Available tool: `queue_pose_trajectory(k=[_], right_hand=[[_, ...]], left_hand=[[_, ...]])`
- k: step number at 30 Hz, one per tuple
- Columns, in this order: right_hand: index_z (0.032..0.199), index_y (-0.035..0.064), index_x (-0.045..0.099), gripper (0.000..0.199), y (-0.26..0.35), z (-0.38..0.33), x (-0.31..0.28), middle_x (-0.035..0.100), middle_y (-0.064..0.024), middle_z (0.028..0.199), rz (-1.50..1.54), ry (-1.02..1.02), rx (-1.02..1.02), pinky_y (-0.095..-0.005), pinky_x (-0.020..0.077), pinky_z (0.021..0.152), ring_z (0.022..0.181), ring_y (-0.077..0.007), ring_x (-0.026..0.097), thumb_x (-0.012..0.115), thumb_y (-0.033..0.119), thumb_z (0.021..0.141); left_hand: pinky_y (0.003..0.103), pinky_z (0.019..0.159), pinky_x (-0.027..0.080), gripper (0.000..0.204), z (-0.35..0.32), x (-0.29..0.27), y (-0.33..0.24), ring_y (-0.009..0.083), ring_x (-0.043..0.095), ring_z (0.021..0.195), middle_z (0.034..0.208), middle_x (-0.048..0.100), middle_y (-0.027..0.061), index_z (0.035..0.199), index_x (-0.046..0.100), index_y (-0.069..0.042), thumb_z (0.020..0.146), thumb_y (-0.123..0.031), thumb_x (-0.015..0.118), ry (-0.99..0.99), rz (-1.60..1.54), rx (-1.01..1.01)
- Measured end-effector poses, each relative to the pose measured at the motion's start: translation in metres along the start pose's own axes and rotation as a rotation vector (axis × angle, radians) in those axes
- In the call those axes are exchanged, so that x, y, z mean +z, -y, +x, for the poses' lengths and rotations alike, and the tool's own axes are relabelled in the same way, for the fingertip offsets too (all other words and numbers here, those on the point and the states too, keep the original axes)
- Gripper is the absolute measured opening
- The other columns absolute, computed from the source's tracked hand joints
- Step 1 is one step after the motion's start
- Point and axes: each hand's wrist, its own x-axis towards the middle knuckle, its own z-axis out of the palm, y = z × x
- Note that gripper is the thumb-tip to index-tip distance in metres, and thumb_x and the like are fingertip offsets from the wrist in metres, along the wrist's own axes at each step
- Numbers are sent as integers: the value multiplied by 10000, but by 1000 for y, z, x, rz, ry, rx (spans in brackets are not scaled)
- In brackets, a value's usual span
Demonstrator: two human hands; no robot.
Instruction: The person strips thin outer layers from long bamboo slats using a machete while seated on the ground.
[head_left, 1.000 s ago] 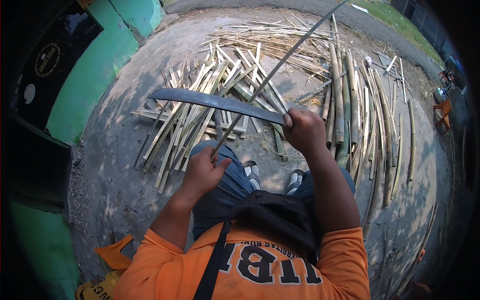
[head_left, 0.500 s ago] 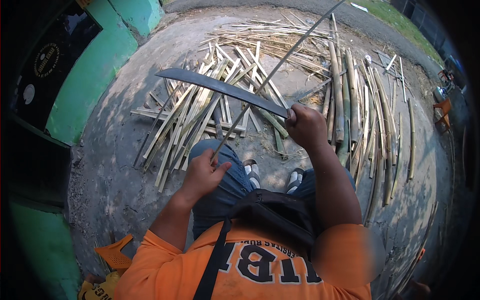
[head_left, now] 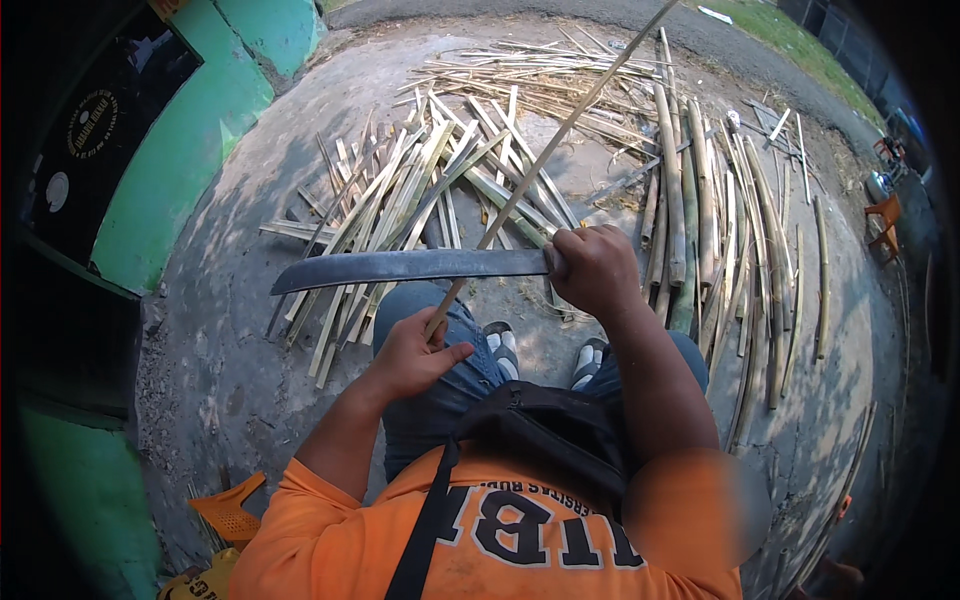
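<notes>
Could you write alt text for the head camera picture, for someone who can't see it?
A seated person's right hand holds a long knife across a thin bamboo strip gripped by the left hand. Split bamboo pieces lie on the ground ahead.

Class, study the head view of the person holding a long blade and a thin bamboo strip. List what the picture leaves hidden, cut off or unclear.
- Handle of the long blade: covered by the right hand.
- Far end of the thin bamboo strip: cut off at the top edge.
- Near end of the strip: hidden inside the left hand.
- Orange chair: too small and bent at the rim to show detail.
- Right shoulder: blurred.
</notes>
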Motion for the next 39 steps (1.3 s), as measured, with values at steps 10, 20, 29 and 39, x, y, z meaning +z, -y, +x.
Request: queue_pose_trajectory(k=[10,20,29,39], right_hand=[[726,104,608,194,6,4,-10,646,-106,646,-29,14,32,-472,502,642,627,-352,665,718,229,827],[742,114,654,180,5,3,-5,640,-113,622,-38,87,67,-496,513,652,611,-352,665,714,243,852],[741,108,632,204,15,2,-3,638,-118,622,-33,73,39,-498,509,639,621,-357,668,700,253,868],[732,107,625,222,4,3,4,645,-119,633,-5,85,63,-497,513,641,609,-357,664,685,258,882]], left_hand=[[294,592,367,424,-3,1,-1,87,384,655,704,408,-49,832,478,-102,883,-252,871,-83,95,-26],[312,574,370,433,-1,6,1,105,399,633,678,442,-14,827,492,-79,877,-284,871,-140,166,-17],[307,561,364,439,5,10,-3,104,395,623,662,436,-14,835,485,-69,887,-284,864,-157,181,4],[360,570,406,459,0,8,0,162,442,595,639,497,64,807,486,-45,875,-301,861,-154,170,-41]])
